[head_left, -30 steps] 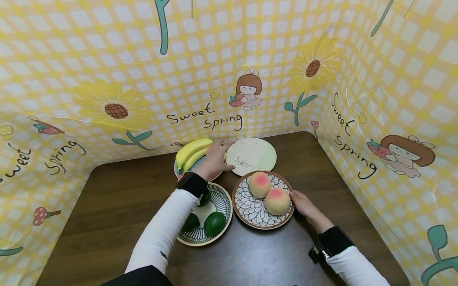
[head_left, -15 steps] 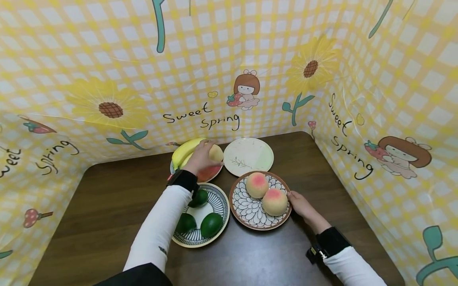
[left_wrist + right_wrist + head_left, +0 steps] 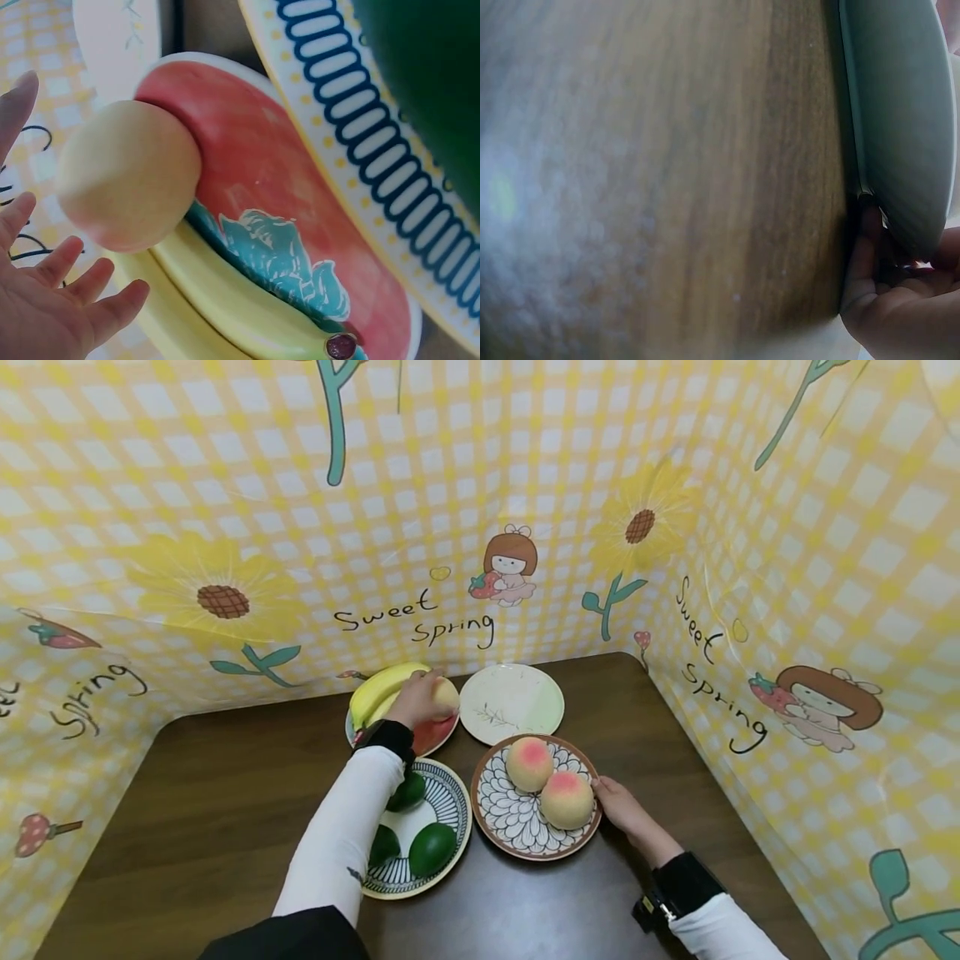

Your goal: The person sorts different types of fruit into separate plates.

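Fingers [image 3: 45, 296] of the left hand [image 3: 415, 700] are spread loosely beside the pale peach [image 3: 127, 184] on the red plate [image 3: 277, 217], not gripping, so the fruit risks rolling off; the right hand [image 3: 618, 802] pinches the flower plate [image 3: 510, 810] rim.

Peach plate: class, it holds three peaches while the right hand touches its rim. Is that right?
Not quite. The head view shows two peaches on the peach plate, not three. The right hand does touch its rim.
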Action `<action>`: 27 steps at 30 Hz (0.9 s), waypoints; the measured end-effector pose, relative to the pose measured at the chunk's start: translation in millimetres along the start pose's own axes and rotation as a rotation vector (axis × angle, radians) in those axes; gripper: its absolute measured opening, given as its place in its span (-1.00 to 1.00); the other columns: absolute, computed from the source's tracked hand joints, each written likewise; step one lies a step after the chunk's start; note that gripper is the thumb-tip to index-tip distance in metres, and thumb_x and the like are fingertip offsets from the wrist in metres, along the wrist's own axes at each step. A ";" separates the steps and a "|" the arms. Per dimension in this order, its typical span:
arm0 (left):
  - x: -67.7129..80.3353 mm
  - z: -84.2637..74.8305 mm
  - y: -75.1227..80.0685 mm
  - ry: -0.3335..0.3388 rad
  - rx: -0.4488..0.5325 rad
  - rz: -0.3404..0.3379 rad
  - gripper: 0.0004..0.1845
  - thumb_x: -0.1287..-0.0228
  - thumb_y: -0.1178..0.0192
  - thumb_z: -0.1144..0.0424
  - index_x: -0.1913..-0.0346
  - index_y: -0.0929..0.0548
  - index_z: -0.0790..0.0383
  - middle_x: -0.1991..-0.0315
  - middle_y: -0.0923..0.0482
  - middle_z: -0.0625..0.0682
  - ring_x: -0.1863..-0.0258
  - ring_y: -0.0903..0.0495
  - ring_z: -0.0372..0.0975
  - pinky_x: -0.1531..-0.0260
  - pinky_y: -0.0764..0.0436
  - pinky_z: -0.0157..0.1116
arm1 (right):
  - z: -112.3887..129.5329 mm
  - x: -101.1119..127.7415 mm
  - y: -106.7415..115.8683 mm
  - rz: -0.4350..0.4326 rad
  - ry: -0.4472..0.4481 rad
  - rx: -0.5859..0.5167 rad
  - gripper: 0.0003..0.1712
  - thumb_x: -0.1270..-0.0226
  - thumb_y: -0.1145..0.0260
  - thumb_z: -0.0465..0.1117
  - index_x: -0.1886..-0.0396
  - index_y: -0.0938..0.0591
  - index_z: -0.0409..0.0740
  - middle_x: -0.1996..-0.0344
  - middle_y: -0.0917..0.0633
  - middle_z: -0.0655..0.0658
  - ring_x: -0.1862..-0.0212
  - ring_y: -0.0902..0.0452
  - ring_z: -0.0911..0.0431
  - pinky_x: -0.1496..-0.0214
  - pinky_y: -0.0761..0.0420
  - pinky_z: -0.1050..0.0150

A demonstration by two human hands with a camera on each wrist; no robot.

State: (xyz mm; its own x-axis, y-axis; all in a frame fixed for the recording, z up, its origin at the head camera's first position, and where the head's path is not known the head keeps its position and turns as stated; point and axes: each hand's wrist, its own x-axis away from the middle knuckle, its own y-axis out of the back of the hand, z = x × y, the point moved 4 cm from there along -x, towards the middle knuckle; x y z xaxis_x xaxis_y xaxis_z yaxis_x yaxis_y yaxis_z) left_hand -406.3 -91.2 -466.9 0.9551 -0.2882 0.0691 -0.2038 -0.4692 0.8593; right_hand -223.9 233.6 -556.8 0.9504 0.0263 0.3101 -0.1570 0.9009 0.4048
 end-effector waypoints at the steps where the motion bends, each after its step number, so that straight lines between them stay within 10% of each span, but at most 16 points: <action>1: -2.0 2.1 -1.9 0.008 -0.005 0.005 -0.06 -0.18 -0.46 0.09 -0.57 -0.26 0.22 -0.50 -0.19 0.45 -0.48 -0.25 0.31 -0.43 -0.38 0.15 | -0.4 0.5 -0.7 -0.004 0.002 -0.003 -0.40 -0.72 0.23 -0.15 -0.43 -0.31 -0.56 -0.41 -0.37 -0.58 -0.51 -0.20 -0.41 -0.56 -0.21 -0.26; 11: -6.4 18.0 -26.7 0.006 -0.042 0.022 -0.08 -0.19 -0.48 0.08 -0.55 -0.29 0.25 -0.50 -0.20 0.45 -0.47 -0.27 0.32 -0.42 -0.38 0.15 | -12.1 9.8 -5.1 -0.040 -0.011 0.014 -0.47 -0.70 0.17 -0.17 -0.29 -0.46 -0.54 -0.22 -0.56 -0.51 -0.34 -0.42 -0.35 -0.41 -0.40 -0.22; 27: -24.9 20.4 -23.3 -0.024 -0.012 0.014 -0.30 -0.12 -0.48 0.11 -0.30 -0.52 0.31 -0.29 -0.44 0.46 -0.26 -0.46 0.26 -0.25 -0.50 0.14 | -5.6 0.9 -2.1 -0.080 0.023 -0.028 -0.48 -0.69 0.14 -0.18 -0.27 -0.48 -0.53 -0.24 -0.56 -0.50 -0.38 -0.39 -0.36 -0.45 -0.36 -0.24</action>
State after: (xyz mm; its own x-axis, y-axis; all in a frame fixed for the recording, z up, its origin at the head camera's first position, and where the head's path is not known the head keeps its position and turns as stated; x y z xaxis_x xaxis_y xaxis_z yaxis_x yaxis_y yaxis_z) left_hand -429.8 -90.2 -499.0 0.9466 -0.3149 0.0693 -0.2145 -0.4545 0.8645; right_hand -221.2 234.2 -562.2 0.9654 -0.0363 0.2582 -0.0736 0.9121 0.4033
